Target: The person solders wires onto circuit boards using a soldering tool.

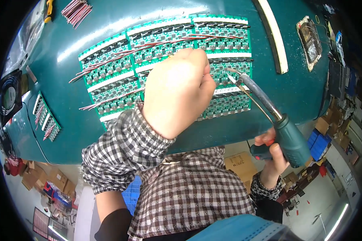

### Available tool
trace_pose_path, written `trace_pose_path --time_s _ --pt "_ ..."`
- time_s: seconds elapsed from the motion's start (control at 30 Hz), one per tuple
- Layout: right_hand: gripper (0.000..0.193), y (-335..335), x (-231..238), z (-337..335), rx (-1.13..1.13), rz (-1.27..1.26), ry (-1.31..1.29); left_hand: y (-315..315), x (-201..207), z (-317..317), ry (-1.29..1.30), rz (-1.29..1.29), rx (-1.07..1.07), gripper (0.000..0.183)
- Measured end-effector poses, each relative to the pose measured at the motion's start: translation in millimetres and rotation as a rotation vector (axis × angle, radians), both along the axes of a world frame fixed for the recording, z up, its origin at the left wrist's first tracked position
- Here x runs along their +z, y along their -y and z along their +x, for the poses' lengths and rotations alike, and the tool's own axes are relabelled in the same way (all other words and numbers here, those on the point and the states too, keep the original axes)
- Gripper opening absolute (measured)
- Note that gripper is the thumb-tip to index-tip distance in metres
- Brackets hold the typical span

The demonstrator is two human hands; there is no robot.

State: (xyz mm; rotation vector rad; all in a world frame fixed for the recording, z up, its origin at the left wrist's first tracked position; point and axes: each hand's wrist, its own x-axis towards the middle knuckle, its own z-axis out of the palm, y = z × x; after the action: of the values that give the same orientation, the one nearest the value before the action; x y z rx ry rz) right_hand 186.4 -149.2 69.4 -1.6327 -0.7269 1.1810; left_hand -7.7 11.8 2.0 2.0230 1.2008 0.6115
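Rows of green circuit board panels [229, 106] lie side by side on the green work mat, with black parts and white strips along them. Thin red and white wires [157, 44] stretch across the rows. Over the middle panels my left hand [179, 88] is closed in a pinch; its fingertips and whatever they grip are hidden behind the hand. My right hand [275, 158] is wrapped around the handle of a dark green soldering gun [291, 140] with a red trigger. The gun's metal tip and curved feed tube point left, over the right-hand panels, close to my left hand.
A bundle of red and white wires [76, 14] and a yellow-handled tool [48, 11] lie at the far left. Nearer are a small board panel [46, 116] and a black fan [10, 94]. Rightward lie a long pale bar [275, 40] and a grimy tray [309, 42].
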Motion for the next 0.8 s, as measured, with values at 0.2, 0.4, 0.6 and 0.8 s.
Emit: trace_pose_path --time_s 0.2,0.4,0.6,0.8 --pt "0.038 4 -8 2 0.077 -0.054 0.126 0 0 -1 0.024 0.001 -0.014 0.012" --pt "0.039 0 -3 -5 0.058 -0.118 0.101 -1 0 0 0.036 -0.010 -0.020 0.013" --pt "0.040 0 -5 -5 0.077 -0.080 0.108 0 -2 -1 0.047 0.001 -0.024 0.013" --pt "0.044 -3 -6 -9 0.066 -0.070 0.196 0 0 -1 0.024 -0.019 -0.025 0.013"
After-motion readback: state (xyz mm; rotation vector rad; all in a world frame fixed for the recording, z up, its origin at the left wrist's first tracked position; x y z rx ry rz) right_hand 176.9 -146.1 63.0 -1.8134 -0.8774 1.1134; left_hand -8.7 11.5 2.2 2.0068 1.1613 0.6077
